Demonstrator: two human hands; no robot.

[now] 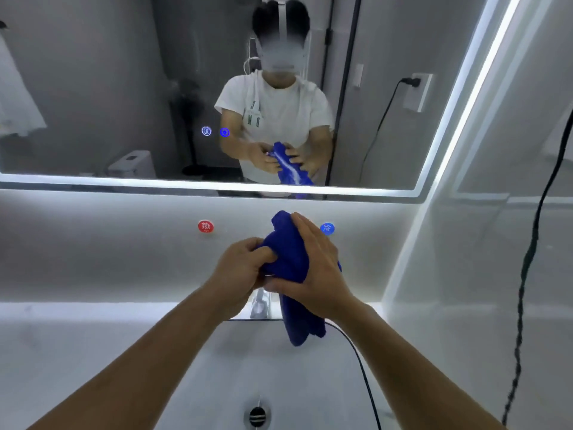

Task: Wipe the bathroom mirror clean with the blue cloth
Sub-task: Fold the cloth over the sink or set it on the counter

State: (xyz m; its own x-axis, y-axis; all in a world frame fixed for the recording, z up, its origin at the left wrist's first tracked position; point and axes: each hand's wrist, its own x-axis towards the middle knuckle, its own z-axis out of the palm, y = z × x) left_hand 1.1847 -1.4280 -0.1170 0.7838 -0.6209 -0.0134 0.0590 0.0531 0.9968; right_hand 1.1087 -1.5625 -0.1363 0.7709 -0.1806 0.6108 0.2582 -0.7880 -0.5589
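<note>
I hold the blue cloth (290, 259) bunched between both hands, out over the sink basin (192, 367) and below the lit lower edge of the mirror (93, 88), clear of the glass. My left hand (240, 268) has its fingers curled tight into the left side of the bundle, knuckles up. My right hand (316, 268) is wrapped over the right side, its fingers lying long across the top fold and its thumb tucked under, so the cloth is gripped between them. One end of the cloth pokes up past my right fingertips; the other hangs loose below my right wrist, down in front of the chrome tap (259, 302).

On the wall behind my hands sit a round red hot-water marker (205, 226) to the left and a round blue cold-water marker (327, 228) to the right, the blue one just beside my right fingers. Two small glowing touch icons (206, 131) show on the mirror, and the glass reflects my hands on the cloth. A thin black cable (356, 352) runs under my right forearm across the basin, a thicker twisted black cord (527, 259) hangs along the right wall, and the drain (256, 415) lies at the bottom of the basin
</note>
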